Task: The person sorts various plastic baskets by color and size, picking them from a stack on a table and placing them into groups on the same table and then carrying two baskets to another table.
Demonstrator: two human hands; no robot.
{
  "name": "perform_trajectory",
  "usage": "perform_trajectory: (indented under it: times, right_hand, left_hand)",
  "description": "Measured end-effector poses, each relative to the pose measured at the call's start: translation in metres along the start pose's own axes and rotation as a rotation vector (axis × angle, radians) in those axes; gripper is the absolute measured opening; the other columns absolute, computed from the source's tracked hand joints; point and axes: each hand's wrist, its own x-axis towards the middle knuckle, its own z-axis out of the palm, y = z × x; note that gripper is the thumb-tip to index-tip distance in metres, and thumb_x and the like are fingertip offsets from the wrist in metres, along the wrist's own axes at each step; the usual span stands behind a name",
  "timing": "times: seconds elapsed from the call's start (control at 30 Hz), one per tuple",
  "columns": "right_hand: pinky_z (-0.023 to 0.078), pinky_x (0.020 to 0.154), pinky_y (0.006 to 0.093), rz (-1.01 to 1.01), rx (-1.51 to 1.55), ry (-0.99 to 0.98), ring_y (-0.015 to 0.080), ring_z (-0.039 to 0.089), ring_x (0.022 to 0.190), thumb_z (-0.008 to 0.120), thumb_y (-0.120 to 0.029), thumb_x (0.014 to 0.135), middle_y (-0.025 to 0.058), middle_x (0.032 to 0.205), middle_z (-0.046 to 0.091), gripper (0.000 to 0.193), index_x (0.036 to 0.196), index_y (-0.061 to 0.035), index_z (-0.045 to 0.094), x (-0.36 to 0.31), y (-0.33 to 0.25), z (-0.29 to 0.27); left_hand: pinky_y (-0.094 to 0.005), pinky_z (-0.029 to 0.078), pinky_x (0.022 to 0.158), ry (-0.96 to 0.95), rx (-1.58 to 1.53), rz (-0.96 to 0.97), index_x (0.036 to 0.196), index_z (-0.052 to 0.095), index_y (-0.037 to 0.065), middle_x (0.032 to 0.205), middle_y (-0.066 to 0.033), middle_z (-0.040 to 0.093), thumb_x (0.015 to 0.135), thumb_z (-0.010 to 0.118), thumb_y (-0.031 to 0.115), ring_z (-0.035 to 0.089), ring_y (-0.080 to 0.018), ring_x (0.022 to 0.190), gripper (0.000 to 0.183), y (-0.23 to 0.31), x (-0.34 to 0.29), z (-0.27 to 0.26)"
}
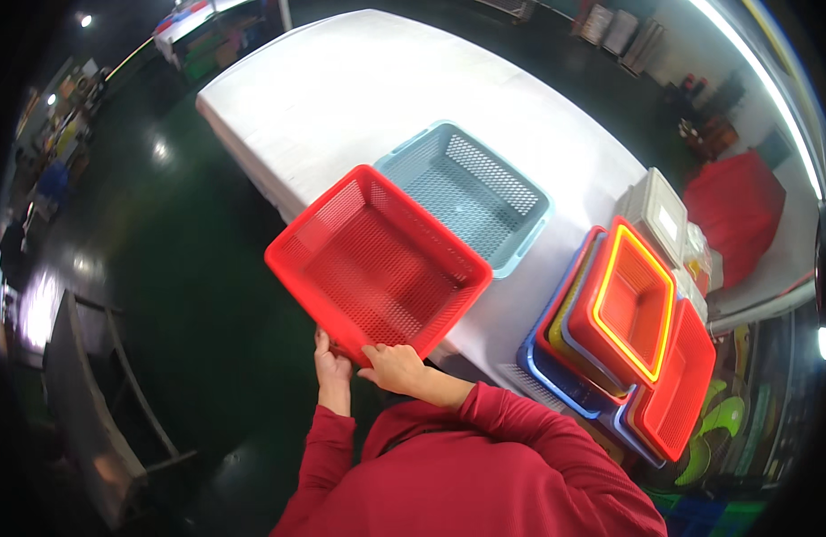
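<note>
A red perforated plastic basket [377, 259] is held in front of me at the near edge of the table, tilted and with nothing inside. My left hand [332, 371] grips its near left rim from below. Close beside it, my right hand [393, 368] has its fingers over the same rim. Just beyond the red basket, and partly covered by it, a light blue perforated basket [471, 192] rests upright on the white-covered table [341, 80]; no contents show in the part I see.
To my right stand stacked baskets [623, 309] in red, blue and yellow, with another red basket [677, 394] beside them. A whitish lidded box [654, 215] sits behind the stack. A dark frame [108, 394] stands on the green floor at left; a green fan [713, 430] is at right.
</note>
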Motion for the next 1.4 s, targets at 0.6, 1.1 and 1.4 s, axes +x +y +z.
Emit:
perform_trajectory:
  times: [0.6,1.1,1.4]
  right_hand:
    - [0.042,0.047,0.0452,0.030,0.161,0.264,0.0348,0.056,0.050,0.049,-0.029,0.083,0.0175,0.055,0.055,0.027,0.083,-0.0018,0.048,-0.003,-0.019,-0.047]
    - [0.046,0.064,0.0355,-0.054,0.453,0.257,0.0302,0.060,0.071,0.052,-0.023,0.084,0.0188,0.075,0.060,0.025,0.090,0.0008,0.057,-0.023,-0.009,-0.153]
    - [0.046,0.062,0.0278,0.053,0.575,0.539,0.0148,0.058,0.063,0.059,-0.010,0.075,0.0130,0.072,0.062,0.020,0.090,0.0032,0.059,-0.063,0.014,-0.250]
  left_hand:
    - [-0.0327,0.041,0.085,-0.139,0.091,0.025,0.108,0.051,0.007,0.107,-0.0042,0.054,0.087,0.052,0.027,0.050,-0.0154,0.101,0.029,0.025,-0.034,0.063]
    - [-0.0448,0.020,0.101,-0.165,1.219,1.239,0.121,0.032,0.002,0.135,-0.0204,0.025,0.092,0.034,0.024,0.020,-0.0364,0.127,0.037,0.015,-0.075,0.127]
    - [-0.0373,0.012,0.106,-0.297,0.629,0.586,0.132,0.017,0.001,0.141,-0.0135,0.012,0.091,0.041,0.025,0.013,-0.0252,0.130,0.053,-0.014,-0.049,0.091]
